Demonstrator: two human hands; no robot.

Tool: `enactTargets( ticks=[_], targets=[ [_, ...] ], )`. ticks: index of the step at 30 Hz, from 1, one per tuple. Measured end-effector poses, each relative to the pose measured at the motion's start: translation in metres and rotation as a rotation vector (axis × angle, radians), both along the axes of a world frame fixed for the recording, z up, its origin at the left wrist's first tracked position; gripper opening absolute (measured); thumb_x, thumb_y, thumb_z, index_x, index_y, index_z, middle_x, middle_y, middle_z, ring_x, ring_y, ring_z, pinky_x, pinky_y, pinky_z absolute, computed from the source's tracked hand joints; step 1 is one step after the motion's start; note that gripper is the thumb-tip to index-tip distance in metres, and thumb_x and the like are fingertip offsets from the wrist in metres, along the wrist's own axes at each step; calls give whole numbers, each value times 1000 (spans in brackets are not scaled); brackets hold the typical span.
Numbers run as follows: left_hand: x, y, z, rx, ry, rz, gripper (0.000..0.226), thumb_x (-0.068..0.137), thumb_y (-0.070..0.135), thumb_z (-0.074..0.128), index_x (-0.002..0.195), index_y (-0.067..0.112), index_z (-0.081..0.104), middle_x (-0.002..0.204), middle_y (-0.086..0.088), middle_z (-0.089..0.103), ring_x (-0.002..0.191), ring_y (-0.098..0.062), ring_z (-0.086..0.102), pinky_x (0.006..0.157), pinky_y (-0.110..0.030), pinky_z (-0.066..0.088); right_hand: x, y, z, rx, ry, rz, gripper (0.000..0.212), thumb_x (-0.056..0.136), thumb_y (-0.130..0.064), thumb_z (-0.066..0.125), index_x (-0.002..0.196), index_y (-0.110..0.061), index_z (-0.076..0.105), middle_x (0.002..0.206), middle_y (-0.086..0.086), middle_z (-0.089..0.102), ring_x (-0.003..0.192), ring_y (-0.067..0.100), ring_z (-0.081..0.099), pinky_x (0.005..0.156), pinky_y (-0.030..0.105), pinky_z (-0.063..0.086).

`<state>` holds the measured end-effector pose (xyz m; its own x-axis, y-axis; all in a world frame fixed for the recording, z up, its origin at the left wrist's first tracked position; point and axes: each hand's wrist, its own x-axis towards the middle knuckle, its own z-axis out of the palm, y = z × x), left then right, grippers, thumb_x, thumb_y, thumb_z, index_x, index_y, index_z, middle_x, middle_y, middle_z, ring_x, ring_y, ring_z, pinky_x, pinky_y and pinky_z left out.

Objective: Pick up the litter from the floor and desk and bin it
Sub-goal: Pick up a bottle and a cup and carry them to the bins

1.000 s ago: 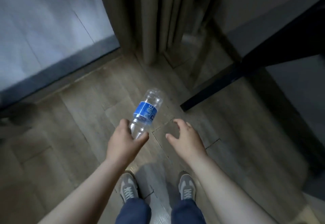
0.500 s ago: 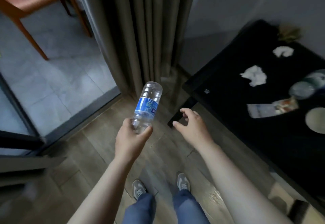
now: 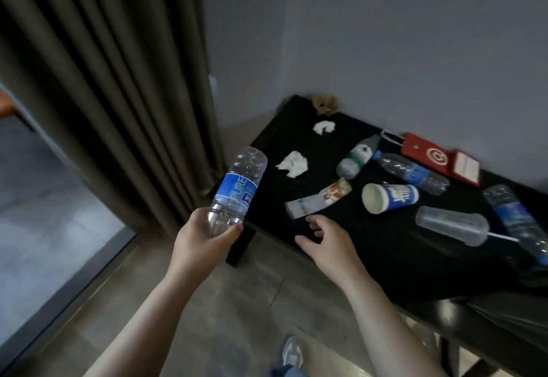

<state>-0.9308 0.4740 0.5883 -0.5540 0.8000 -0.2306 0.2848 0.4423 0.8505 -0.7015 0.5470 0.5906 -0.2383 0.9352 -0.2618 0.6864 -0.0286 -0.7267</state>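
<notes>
Over the floor (image 3: 243, 311), the left grip (image 3: 201, 243) still holds the clear bottle (image 3: 237, 187), tilted up. The right grip (image 3: 326, 243), fingers spread and empty, has moved from above the floor to the black bench (image 3: 370, 246) edge, near the wrapper (image 3: 317, 199).

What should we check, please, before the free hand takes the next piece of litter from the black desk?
1. Grip: ok. The left hand curls round the near end of the clear bottle.
2. Free hand: ok. The right hand is open and holds nothing.
3. Nearest litter: ok. The flat wrapper lies on the desk just beyond the right fingertips.
4. Wrapper unobstructed: ok. Nothing lies on it, and the paper cup lies apart from it.
5. Bin located: cannot tell, as no bin is in view.
</notes>
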Motion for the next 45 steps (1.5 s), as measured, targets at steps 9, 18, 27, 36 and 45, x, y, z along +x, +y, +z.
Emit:
enactTargets(
  ticks=[9,18,27,36,45],
  targets=[
    [110,69,21,34,43,-173,48,63,49,80,103,32,59,82,10,68,73,1,63,59,-17,43,129,40,17,-36,-22,-125,56,84,-40,68,135,-31,47,128,-9,52,112,4,49,85,18,41],
    [157,112,18,-10,98,-317,52,66,50,78,110,32,56,85,16,61,77,1,60,59,-19,45,181,49,4,-110,-54,-226,55,84,-40,68,134,-32,47,124,-11,53,103,-1,48,80,16,40],
    [146,176,25,-30,54,-508,57,66,56,74,112,32,50,92,12,62,78,-3,62,52,-14,44,175,70,5,-149,-54,-396,56,86,-37,68,137,-28,45,129,-5,53,108,5,50,90,21,43],
    [112,234,13,-60,17,-575,45,68,49,77,100,43,47,90,16,59,82,-2,58,59,-22,42,147,93,-6,-198,-68,-558,55,87,-36,67,136,-25,46,130,-1,54,114,10,53,94,26,46],
    [129,269,11,-42,69,-638,42,70,40,77,73,69,48,71,40,58,64,7,61,54,-18,39,167,153,-25,-257,-148,-583,60,88,-42,65,138,-15,44,131,4,54,107,12,55,80,18,44]
  ],
)
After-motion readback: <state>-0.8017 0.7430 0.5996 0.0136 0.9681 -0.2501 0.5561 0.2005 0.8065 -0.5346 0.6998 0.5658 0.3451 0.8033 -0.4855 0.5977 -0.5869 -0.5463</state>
